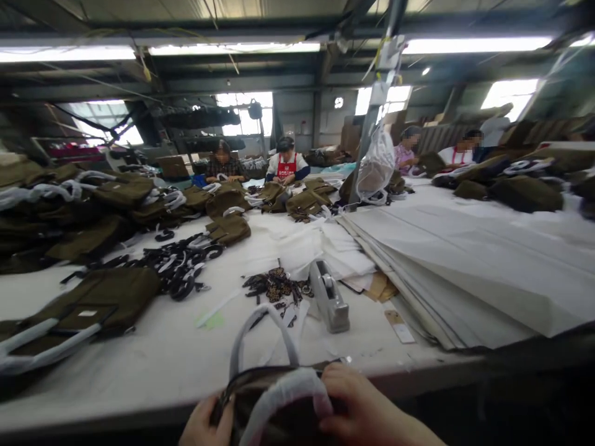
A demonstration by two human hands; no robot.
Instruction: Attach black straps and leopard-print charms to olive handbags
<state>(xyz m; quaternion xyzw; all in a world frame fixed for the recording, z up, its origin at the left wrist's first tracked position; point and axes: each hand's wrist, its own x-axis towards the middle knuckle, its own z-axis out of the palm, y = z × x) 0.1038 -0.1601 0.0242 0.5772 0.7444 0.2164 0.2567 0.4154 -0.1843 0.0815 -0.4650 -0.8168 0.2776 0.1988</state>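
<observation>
At the bottom edge, both my hands hold a dark brown bag (274, 406) with grey-white wrapped handles (279, 396). My left hand (207, 424) grips the bag's left rim, fingers curled over it. My right hand (360, 409) clasps the right side beside the wrapped handle, fingers closed on it. The bag hangs at the near edge of the white table (162, 359). Its second handle (260, 334) arches up over the tabletop.
A grey tape dispenser (330, 297) stands just beyond the bag, beside small dark tags (274, 286). Olive bags (97, 303) and black straps (181, 260) lie left. Stacked white sheets (465, 266) fill the right. Several people work at the far end.
</observation>
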